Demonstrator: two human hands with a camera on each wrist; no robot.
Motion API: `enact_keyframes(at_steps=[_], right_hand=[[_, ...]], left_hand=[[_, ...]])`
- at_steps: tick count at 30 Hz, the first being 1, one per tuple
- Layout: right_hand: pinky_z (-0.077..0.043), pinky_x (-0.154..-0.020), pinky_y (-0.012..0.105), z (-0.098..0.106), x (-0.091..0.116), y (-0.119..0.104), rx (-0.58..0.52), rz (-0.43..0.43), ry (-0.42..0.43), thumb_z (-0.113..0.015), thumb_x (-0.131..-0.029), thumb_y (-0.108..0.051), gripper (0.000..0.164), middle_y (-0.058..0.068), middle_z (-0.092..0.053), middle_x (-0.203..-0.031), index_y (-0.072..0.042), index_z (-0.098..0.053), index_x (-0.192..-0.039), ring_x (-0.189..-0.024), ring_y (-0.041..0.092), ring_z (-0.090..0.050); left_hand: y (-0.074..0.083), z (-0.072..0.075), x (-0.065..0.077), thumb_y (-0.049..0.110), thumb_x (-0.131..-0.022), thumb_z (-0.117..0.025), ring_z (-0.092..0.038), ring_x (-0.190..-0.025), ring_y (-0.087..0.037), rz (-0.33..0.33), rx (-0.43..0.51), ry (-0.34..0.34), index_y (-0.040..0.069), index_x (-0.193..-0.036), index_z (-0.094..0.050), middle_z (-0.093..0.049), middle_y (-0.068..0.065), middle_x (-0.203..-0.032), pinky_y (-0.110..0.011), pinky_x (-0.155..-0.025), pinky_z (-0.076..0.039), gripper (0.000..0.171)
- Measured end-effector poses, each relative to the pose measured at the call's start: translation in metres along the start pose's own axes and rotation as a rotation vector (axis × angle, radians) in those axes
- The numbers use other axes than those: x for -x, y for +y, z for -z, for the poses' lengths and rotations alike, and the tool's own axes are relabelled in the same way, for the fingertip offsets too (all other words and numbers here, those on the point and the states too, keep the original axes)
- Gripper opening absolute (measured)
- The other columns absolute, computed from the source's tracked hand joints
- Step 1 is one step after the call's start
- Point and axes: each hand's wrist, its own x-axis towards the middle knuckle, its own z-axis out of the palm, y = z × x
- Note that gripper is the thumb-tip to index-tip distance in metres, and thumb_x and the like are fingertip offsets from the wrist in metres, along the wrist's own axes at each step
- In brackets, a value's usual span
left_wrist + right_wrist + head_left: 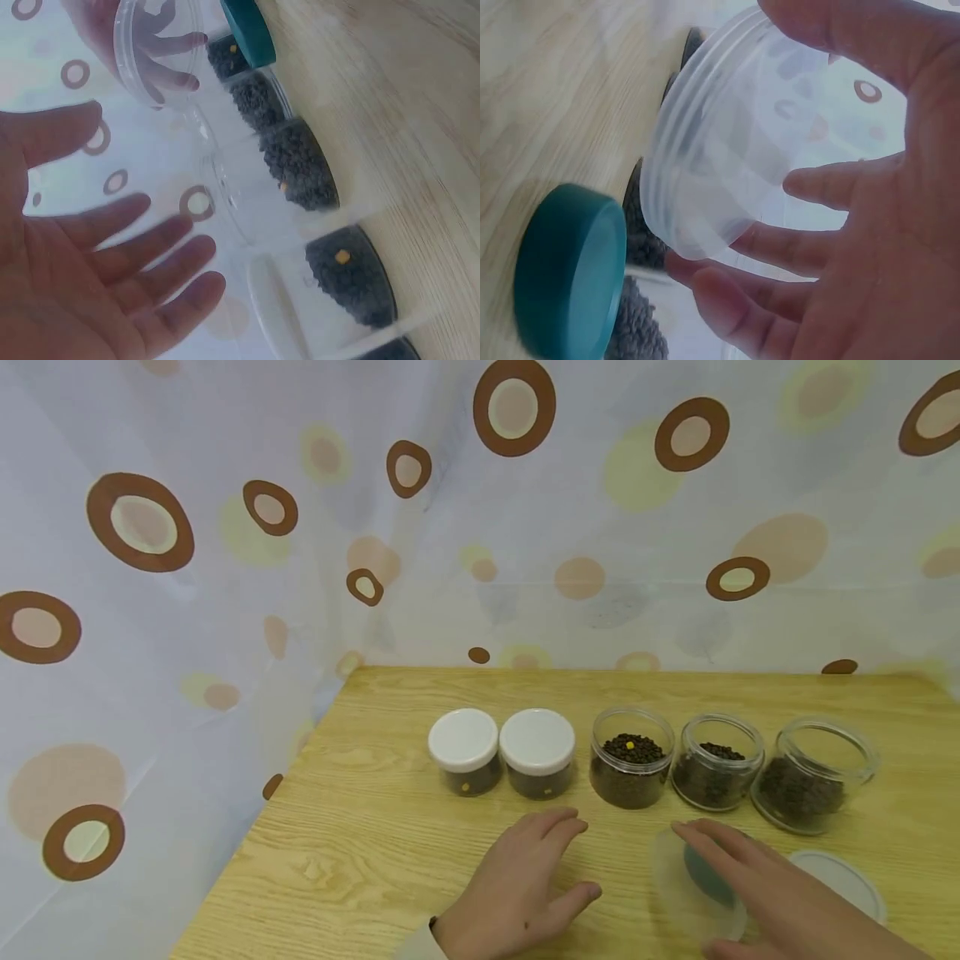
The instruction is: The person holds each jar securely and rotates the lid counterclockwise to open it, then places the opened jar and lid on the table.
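Observation:
My right hand [757, 877] holds a clear plastic lid [705, 150] by its edge, thumb on one side and fingers on the other. Beyond the lid is a teal round cap [570, 277], in the head view partly seen through the clear plastic. My left hand [517, 885] holds nothing, its fingers spread and loosely bent over the table in front of the white-lidded jars. Nearest the right hand is a row of lidless clear jars: a left one [630, 785] with a yellow bit on its dark granules, a middle one [712, 777] and a right one [798, 789].
Two jars with white lids, a left one [465, 747] and a right one [537, 743], continue the row leftward. A white lid [843, 881] lies on the wooden table [322, 843], partly behind my right hand. A patterned curtain [525, 527] hangs behind the table and along its left.

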Motion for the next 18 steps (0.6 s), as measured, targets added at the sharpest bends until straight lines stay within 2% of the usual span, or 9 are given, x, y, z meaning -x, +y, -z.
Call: enact_keyframes(at_steps=[2, 6, 9, 14, 18], right_hand=[[-0.053, -0.071, 0.032, 0.002, -0.006, -0.004, 0.008, 0.011, -0.009, -0.077, -0.077, -0.057, 0.102, 0.011, -0.044, -0.150, -0.025, -0.025, -0.158, -0.121, 0.033, -0.058], [-0.054, -0.072, 0.035, 0.006, -0.015, -0.011, -0.018, -0.022, -0.069, -0.071, -0.079, -0.065, 0.100, 0.013, -0.042, -0.152, -0.027, -0.022, -0.158, -0.126, 0.035, -0.055], [-0.055, -0.073, 0.037, 0.008, -0.022, -0.016, -0.054, -0.053, -0.095, -0.070, -0.078, -0.066, 0.101, 0.014, -0.041, -0.153, -0.028, -0.022, -0.158, -0.128, 0.037, -0.055], [-0.056, -0.077, 0.043, 0.010, -0.032, -0.022, -0.062, -0.058, -0.070, -0.076, -0.076, -0.060, 0.099, 0.014, -0.044, -0.150, -0.028, -0.027, -0.156, -0.126, 0.037, -0.056], [-0.055, -0.080, 0.052, 0.007, -0.042, -0.024, -0.046, -0.020, -0.023, -0.084, -0.071, -0.050, 0.098, 0.014, -0.050, -0.145, -0.019, -0.037, -0.152, -0.118, 0.038, -0.061]], left_hand=[[-0.004, 0.001, 0.007, 0.045, -0.096, -0.060, -0.056, -0.129, -0.018, -0.059, -0.013, 0.017, 0.012, -0.137, -0.055, -0.056, -0.002, -0.142, -0.035, -0.105, -0.048, 0.053], [-0.010, 0.001, 0.017, 0.047, -0.097, -0.058, -0.052, -0.133, -0.017, -0.117, -0.017, -0.001, 0.011, -0.141, -0.050, -0.053, -0.002, -0.146, -0.036, -0.109, -0.045, 0.057], [-0.012, 0.000, 0.023, 0.047, -0.095, -0.060, -0.052, -0.134, -0.017, -0.136, -0.011, 0.024, 0.010, -0.141, -0.050, -0.053, -0.003, -0.146, -0.036, -0.111, -0.044, 0.060], [-0.014, 0.000, 0.030, 0.045, -0.094, -0.062, -0.053, -0.133, -0.019, -0.146, 0.025, 0.074, 0.007, -0.140, -0.051, -0.054, -0.005, -0.145, -0.038, -0.110, -0.045, 0.060], [-0.014, 0.000, 0.033, 0.048, -0.095, -0.059, -0.053, -0.133, -0.018, -0.131, 0.068, 0.075, 0.010, -0.142, -0.049, -0.052, -0.003, -0.147, -0.038, -0.108, -0.046, 0.061]])
